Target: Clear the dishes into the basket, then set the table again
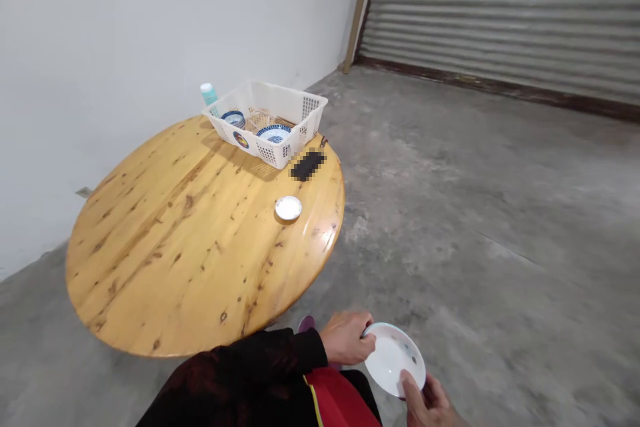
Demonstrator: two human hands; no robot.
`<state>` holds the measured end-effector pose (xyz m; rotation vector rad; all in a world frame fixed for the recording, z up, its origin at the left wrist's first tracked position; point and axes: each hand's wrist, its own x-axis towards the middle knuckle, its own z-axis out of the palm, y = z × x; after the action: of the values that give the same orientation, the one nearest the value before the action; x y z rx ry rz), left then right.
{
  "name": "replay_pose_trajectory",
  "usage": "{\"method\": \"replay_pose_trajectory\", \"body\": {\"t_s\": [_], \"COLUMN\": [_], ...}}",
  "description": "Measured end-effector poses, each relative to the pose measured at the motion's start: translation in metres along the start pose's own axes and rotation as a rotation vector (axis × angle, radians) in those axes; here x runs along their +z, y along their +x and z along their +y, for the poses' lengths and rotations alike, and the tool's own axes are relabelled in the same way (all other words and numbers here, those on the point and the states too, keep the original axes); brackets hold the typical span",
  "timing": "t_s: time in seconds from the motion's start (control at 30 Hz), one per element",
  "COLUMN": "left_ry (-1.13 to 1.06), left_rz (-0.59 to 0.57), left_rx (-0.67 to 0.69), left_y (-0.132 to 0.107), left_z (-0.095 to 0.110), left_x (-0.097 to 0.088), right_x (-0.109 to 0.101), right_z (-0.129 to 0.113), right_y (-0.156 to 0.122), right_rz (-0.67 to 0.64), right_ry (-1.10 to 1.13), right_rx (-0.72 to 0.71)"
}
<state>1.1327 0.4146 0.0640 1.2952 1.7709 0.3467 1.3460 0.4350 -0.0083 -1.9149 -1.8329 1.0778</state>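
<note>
Head view: I see the right hand [430, 401] nearest, its thumb inside a glossy white round bowl [393, 357] with small dark motifs, its other fingers partly hidden outside the wall. The left hand [349, 337] pinches the opposite rim, so the bowl sits tilted between both, over the grey concrete floor [475, 213]. Being round, it gives me no long axis. The round yellow wooden surface [175, 247] lies ahead and left of it, nearer the left hand, whose dark sleeve [260, 357] crosses along the near edge. Beyond, a small white round dish [289, 207] rests alone; past that, a pixelated black object [307, 165] sits just beside a white plastic basket [224, 129] holding blue-and-white dishware [274, 134]. A ribbed grey metal shutter [500, 13] stands farthest.
</note>
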Motion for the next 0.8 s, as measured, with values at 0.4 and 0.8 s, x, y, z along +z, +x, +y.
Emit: {"method": "replay_pose_trajectory", "body": {"t_s": [0.4, 0.8], "left_ry": [-0.132, -0.363], "left_rz": [0.316, 0.66], "left_rx": [-0.238, -0.471], "left_y": [0.076, 0.139], "left_z": [0.018, 0.064], "left_x": [-0.042, -0.06], "right_x": [-0.009, -0.018], "right_z": [-0.085, -0.15], "right_y": [0.157, 0.281], "right_rz": [-0.322, -0.535], "right_ry": [0.125, 0.055], "right_rx": [-0.144, -0.523]}}
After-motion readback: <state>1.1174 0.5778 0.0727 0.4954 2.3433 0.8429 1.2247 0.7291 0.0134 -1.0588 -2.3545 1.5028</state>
